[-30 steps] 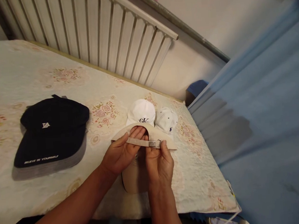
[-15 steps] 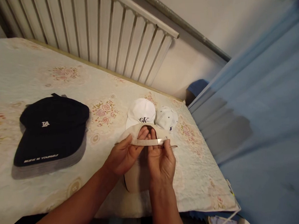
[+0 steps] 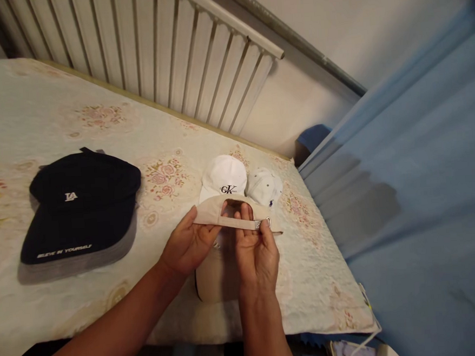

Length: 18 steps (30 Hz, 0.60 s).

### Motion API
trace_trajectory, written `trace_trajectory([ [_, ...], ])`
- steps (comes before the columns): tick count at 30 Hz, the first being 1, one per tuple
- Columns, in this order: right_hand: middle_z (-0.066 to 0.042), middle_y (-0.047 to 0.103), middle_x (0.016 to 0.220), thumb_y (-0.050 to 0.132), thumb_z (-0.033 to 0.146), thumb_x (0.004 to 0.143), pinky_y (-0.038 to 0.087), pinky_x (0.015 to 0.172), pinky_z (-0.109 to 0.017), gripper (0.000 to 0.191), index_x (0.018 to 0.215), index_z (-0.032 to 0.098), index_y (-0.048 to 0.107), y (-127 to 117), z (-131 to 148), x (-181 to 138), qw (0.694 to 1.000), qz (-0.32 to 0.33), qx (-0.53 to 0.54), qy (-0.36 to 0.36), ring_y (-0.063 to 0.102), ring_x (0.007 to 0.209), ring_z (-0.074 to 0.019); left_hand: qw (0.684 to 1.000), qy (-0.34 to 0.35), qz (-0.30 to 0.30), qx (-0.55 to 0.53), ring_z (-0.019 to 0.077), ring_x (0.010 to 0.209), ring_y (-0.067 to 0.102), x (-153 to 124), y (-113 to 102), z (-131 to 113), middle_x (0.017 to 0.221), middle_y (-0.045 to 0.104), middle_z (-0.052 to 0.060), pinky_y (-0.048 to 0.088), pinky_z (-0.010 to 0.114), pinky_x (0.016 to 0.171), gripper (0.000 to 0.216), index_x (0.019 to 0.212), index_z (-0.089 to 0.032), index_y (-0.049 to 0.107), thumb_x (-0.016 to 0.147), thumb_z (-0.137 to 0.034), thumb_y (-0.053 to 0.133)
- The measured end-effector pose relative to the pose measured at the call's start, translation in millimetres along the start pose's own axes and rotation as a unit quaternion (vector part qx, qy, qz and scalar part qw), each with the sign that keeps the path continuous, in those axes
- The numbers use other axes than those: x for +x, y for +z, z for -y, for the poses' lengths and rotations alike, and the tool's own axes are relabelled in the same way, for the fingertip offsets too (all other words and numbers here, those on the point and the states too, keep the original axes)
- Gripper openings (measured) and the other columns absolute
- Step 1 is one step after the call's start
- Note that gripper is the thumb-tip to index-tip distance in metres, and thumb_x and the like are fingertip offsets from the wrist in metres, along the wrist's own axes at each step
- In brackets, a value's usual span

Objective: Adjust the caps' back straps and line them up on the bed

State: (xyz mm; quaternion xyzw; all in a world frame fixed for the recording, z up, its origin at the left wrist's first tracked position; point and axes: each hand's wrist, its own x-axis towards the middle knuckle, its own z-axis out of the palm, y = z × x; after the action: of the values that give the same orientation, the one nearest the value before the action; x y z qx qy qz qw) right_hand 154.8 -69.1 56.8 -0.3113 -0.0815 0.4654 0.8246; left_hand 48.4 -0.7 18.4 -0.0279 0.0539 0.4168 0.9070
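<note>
Both hands hold a beige cap, its back opening and strap turned toward me. My left hand pinches the cap's edge left of the opening, thumb on top. My right hand grips the strap at its right end. The thumb lies by the metal buckle, and other fingers reach behind the strap. Beneath the hands is a beige brim with a dark edge; I cannot tell whether it belongs to the held cap. Just beyond sits a white cap with black CK letters.
A smaller white patterned cap lies right of the CK one. At the left, a navy LA cap rests on a grey brim. The floral bed cover ends near a blue curtain. A slatted headboard stands behind.
My left hand has shifted slightly left along the cap's edge, and its fingers have come out of the back opening. The right hand stays by the buckle.
</note>
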Motion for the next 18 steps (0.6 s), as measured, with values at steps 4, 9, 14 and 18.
trace_trajectory([
  [4,-0.009,0.074,0.106,0.047,0.023,0.092,0.038,0.114,-0.044,0.019,0.099,0.015,0.062,-1,0,-1,1.000,0.010,0.004,-0.010,0.064,0.115,-0.0181,1.000,-0.004,-0.005,0.017,0.0207,0.110,0.066,-4,2,5,0.120,0.069,0.017,0.047,0.036,0.105,0.054,0.152,-0.007,0.019,0.102,-0.024,0.029],
  [9,-0.008,0.073,0.112,0.047,0.030,0.093,0.035,0.116,-0.042,0.027,0.103,0.015,0.067,-4,2,-1,0.999,0.040,0.003,-0.025,0.062,0.119,-0.0186,0.998,0.000,0.010,0.054,0.0220,0.110,0.066,-9,6,14,0.116,0.071,0.015,0.044,0.041,0.108,0.053,0.152,-0.009,0.022,0.101,-0.020,0.031],
  [14,-0.009,0.071,0.115,0.049,0.034,0.092,0.035,0.116,-0.045,0.030,0.103,0.015,0.069,-4,0,-2,0.997,0.065,-0.016,-0.034,0.062,0.118,-0.0203,0.996,0.004,0.027,0.085,0.0228,0.111,0.066,-11,9,20,0.115,0.071,0.015,0.044,0.042,0.107,0.050,0.148,-0.007,0.031,0.099,-0.017,0.034],
  [18,-0.010,0.070,0.116,0.056,0.035,0.089,0.035,0.114,-0.047,0.026,0.103,0.017,0.068,-3,-3,-5,0.994,0.076,-0.042,-0.061,0.063,0.114,-0.0210,0.994,-0.002,0.025,0.110,0.0227,0.111,0.065,-12,9,24,0.112,0.073,0.014,0.044,0.041,0.106,0.044,0.141,-0.010,0.044,0.098,-0.019,0.037],
])
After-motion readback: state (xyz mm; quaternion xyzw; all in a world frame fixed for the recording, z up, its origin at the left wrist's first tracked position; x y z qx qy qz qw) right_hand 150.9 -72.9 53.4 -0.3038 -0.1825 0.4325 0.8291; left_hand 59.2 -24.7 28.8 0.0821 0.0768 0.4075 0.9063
